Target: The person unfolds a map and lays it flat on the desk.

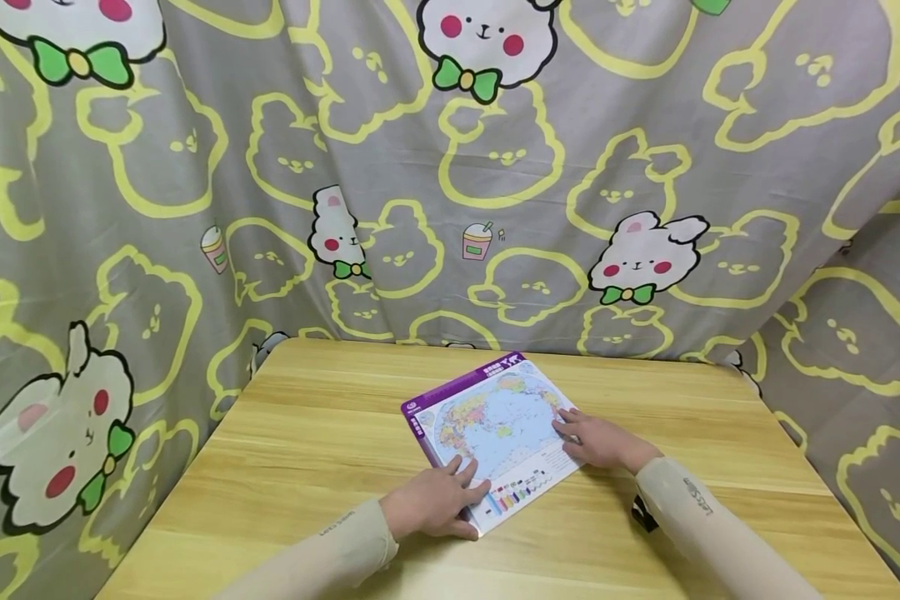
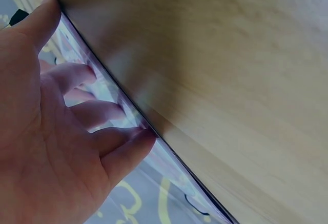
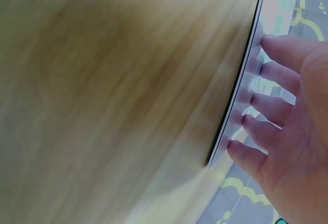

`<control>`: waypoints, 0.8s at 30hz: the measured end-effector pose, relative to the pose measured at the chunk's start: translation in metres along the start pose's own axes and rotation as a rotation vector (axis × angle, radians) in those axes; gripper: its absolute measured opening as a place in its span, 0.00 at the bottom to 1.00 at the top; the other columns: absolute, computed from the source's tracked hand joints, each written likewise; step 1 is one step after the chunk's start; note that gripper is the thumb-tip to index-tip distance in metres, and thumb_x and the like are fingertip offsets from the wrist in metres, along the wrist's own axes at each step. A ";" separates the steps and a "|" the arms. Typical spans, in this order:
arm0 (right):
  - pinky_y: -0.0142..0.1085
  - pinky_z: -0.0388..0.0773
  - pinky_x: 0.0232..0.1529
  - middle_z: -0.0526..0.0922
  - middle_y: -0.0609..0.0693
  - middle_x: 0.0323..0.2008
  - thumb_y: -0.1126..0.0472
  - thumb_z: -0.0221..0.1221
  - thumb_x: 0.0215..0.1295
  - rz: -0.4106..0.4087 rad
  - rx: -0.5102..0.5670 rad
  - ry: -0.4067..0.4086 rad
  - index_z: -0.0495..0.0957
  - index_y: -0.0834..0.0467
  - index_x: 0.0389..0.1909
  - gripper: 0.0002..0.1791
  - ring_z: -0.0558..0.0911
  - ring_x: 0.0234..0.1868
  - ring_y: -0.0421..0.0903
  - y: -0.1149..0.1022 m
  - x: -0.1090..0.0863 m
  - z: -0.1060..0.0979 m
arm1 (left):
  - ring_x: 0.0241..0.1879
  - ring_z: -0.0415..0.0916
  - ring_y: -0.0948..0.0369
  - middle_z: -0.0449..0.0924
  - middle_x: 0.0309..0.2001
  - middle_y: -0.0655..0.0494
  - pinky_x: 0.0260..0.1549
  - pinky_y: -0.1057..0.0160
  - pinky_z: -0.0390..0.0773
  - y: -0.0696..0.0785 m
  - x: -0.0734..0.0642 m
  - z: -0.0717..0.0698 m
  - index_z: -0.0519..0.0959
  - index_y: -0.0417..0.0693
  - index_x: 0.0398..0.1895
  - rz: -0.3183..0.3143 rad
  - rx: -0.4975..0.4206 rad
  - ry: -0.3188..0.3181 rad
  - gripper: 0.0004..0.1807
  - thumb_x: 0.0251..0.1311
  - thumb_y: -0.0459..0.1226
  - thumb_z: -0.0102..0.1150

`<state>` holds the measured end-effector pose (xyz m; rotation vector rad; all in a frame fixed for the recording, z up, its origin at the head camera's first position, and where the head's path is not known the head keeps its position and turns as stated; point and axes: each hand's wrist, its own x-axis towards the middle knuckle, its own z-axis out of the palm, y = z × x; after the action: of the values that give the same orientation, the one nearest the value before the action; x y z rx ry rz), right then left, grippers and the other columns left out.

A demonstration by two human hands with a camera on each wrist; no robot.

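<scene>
A flat world map sheet [image 1: 512,433] with a purple border along its far and left edges lies turned at a slant on the wooden table. My left hand [image 1: 437,498] rests on its near left corner, fingers spread. On the right edge, the fingertips of my right hand [image 1: 603,440] touch the printed surface. In the left wrist view, the fingers and thumb of my left hand [image 2: 56,116] reach the glossy sheet along its thin dark edge. The right wrist view has all the fingertips of my right hand [image 3: 284,111] against the sheet [image 3: 238,106].
The wooden table [image 1: 292,442] extends around the map on all sides. A grey curtain [image 1: 420,167] with yellow outlines and white rabbit heads hangs behind and beside it. Under the right wrist a black-and-white item [image 1: 643,515] shows, partly covered by the sleeve.
</scene>
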<state>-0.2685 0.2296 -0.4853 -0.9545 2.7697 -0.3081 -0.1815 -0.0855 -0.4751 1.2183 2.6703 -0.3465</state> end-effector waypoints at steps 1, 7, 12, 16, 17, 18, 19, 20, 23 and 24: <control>0.57 0.59 0.63 0.60 0.69 0.66 0.58 0.51 0.70 0.002 0.003 0.000 0.66 0.69 0.63 0.26 0.59 0.66 0.68 0.000 0.000 0.000 | 0.67 0.58 0.49 0.57 0.70 0.49 0.59 0.57 0.67 0.001 0.000 0.000 0.58 0.63 0.72 -0.003 0.001 0.000 0.41 0.58 0.68 0.41; 0.57 0.59 0.62 0.60 0.68 0.66 0.58 0.52 0.70 0.016 0.009 -0.008 0.66 0.68 0.64 0.26 0.59 0.66 0.67 0.003 0.002 -0.001 | 0.66 0.59 0.49 0.58 0.70 0.49 0.59 0.57 0.68 0.004 0.001 -0.002 0.59 0.64 0.72 -0.004 0.004 0.009 0.40 0.58 0.67 0.43; 0.57 0.58 0.63 0.60 0.67 0.67 0.57 0.51 0.70 0.027 0.010 -0.013 0.66 0.67 0.64 0.26 0.58 0.66 0.67 0.004 0.005 -0.002 | 0.66 0.59 0.48 0.59 0.69 0.48 0.60 0.58 0.66 0.006 0.002 -0.001 0.59 0.63 0.72 -0.008 -0.005 0.013 0.40 0.58 0.67 0.44; 0.57 0.59 0.63 0.60 0.67 0.67 0.57 0.51 0.70 0.034 0.007 -0.016 0.67 0.67 0.64 0.26 0.58 0.66 0.67 0.005 0.007 -0.002 | 0.66 0.60 0.47 0.59 0.69 0.47 0.59 0.58 0.67 0.007 0.002 -0.001 0.60 0.62 0.71 -0.003 -0.004 0.025 0.40 0.58 0.67 0.44; 0.57 0.58 0.63 0.60 0.66 0.67 0.57 0.51 0.70 0.037 0.007 -0.017 0.67 0.67 0.64 0.26 0.58 0.67 0.66 0.005 0.007 -0.002 | 0.66 0.60 0.48 0.60 0.69 0.47 0.59 0.58 0.68 0.008 0.002 -0.001 0.60 0.62 0.71 -0.003 -0.001 0.027 0.40 0.58 0.67 0.44; 0.57 0.58 0.63 0.60 0.66 0.67 0.58 0.51 0.70 0.038 0.008 -0.017 0.67 0.67 0.64 0.25 0.58 0.67 0.66 0.006 0.007 -0.002 | 0.66 0.60 0.48 0.60 0.69 0.47 0.58 0.58 0.68 0.008 0.002 -0.001 0.61 0.62 0.71 -0.004 0.001 0.030 0.40 0.58 0.68 0.44; 0.57 0.58 0.63 0.60 0.66 0.67 0.58 0.51 0.69 0.041 0.011 -0.017 0.67 0.66 0.64 0.25 0.58 0.67 0.66 0.006 0.007 -0.002 | 0.65 0.60 0.48 0.60 0.69 0.48 0.58 0.58 0.69 0.008 0.003 -0.001 0.61 0.63 0.71 -0.004 0.004 0.032 0.40 0.58 0.68 0.44; 0.57 0.58 0.63 0.61 0.66 0.67 0.58 0.51 0.69 0.043 0.009 -0.016 0.67 0.66 0.63 0.25 0.58 0.67 0.66 0.006 0.007 -0.002 | 0.66 0.60 0.48 0.60 0.69 0.48 0.58 0.58 0.69 0.009 0.003 0.000 0.61 0.63 0.71 -0.005 0.005 0.033 0.40 0.58 0.68 0.43; 0.57 0.59 0.63 0.61 0.66 0.67 0.58 0.51 0.69 0.052 0.009 -0.015 0.67 0.66 0.64 0.25 0.58 0.67 0.66 0.006 0.008 -0.002 | 0.66 0.60 0.48 0.60 0.69 0.48 0.57 0.57 0.70 0.010 0.004 0.001 0.61 0.63 0.71 -0.008 -0.005 0.035 0.39 0.58 0.68 0.43; 0.58 0.59 0.62 0.61 0.66 0.67 0.58 0.52 0.69 0.052 0.009 -0.013 0.67 0.66 0.64 0.25 0.59 0.66 0.66 0.006 0.008 -0.002 | 0.66 0.60 0.48 0.60 0.69 0.48 0.57 0.57 0.70 0.011 0.004 0.001 0.61 0.63 0.71 -0.009 -0.007 0.034 0.39 0.58 0.68 0.43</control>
<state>-0.2790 0.2297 -0.4862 -0.8779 2.7736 -0.3052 -0.1757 -0.0761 -0.4783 1.2211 2.7047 -0.3198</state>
